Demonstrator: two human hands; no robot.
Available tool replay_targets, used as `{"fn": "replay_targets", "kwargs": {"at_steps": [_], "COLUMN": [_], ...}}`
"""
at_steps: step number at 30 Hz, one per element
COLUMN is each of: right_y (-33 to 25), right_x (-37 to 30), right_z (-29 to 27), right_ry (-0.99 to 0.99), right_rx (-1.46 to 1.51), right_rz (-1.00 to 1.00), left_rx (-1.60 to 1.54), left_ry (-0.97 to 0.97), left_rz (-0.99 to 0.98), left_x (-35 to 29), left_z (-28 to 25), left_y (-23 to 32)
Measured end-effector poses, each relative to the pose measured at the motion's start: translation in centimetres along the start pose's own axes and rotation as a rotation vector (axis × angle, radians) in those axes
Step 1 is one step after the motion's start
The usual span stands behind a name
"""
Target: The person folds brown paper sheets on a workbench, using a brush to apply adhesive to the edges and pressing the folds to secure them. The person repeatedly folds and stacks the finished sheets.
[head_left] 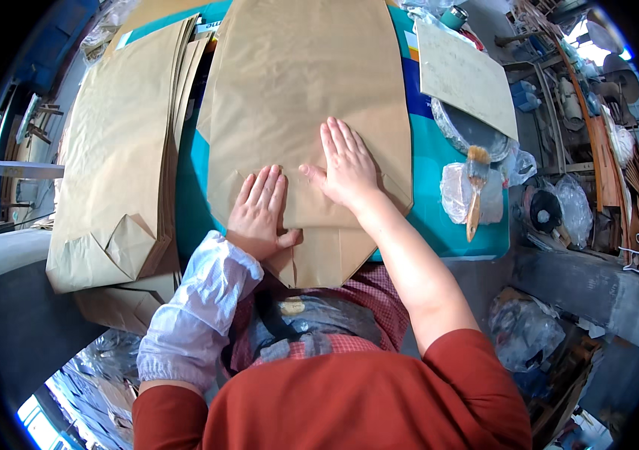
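Note:
A large brown paper bag (pixel 304 82) lies flat in front of me, its folded end (pixel 327 251) pointing toward my body and overhanging the table edge. My left hand (pixel 259 214) rests on the lower left of the bag, fingers stretched out, thumb pointing right. Higher up and to the right, my right hand (pixel 345 165) lies flat on the same bag with its fingers extended. Neither hand grips anything. A white sleeve cover (pixel 199 307) wraps my left forearm; the right forearm is bare.
At the left lies a stack of brown paper bags (pixel 113 150) with folded ends. On the right, a brush (pixel 475 191) lies over a white plastic container (pixel 451 195), beside a round tub (pixel 458 127) partly covered by a pale board (pixel 466 79). A teal sheet (pixel 428 169) covers the table.

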State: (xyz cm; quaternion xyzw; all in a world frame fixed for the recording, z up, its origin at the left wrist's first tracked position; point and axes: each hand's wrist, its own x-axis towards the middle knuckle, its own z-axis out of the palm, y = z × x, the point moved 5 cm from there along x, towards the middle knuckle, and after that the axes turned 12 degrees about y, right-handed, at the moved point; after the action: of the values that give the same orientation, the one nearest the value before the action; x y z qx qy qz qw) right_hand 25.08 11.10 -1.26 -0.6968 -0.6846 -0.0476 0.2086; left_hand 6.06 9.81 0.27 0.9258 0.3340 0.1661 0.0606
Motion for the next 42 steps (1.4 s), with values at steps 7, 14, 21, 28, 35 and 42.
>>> {"fn": "replay_targets", "kwargs": {"at_steps": [7, 14, 21, 28, 35, 42], "right_y": [-1.8, 3.1, 0.8, -1.3, -1.8, -2.0], "right_x": [-0.1, -0.2, -6.3, -5.9, -6.7, -7.6], "right_z": [0.0, -1.1, -11.6, -12.4, -8.1, -6.5], "right_ry": [-0.045, -0.085, 0.322, 0.201, 0.08, -0.003], "right_rx": [-0.05, -0.02, 0.559, 0.646, 0.852, 0.871], "right_rz": [0.113, 0.367, 0.386, 0.268, 0.348, 0.343], "left_rx": [0.018, 0.101, 0.175, 0.307, 0.532, 0.443], "left_ry": [0.023, 0.037, 0.172, -0.156, 0.411, 0.256], "left_rz": [0.0, -0.077, 0.344, 0.188, 0.075, -0.132], "left_x": [-0.6, 0.2, 3.9, 5.5, -5.9, -17.5], "left_z": [0.4, -0.1, 1.0, -5.5, -23.7, -22.1], "left_y": [-0.3, 0.7, 9.5, -0.2, -11.0, -16.3]}}
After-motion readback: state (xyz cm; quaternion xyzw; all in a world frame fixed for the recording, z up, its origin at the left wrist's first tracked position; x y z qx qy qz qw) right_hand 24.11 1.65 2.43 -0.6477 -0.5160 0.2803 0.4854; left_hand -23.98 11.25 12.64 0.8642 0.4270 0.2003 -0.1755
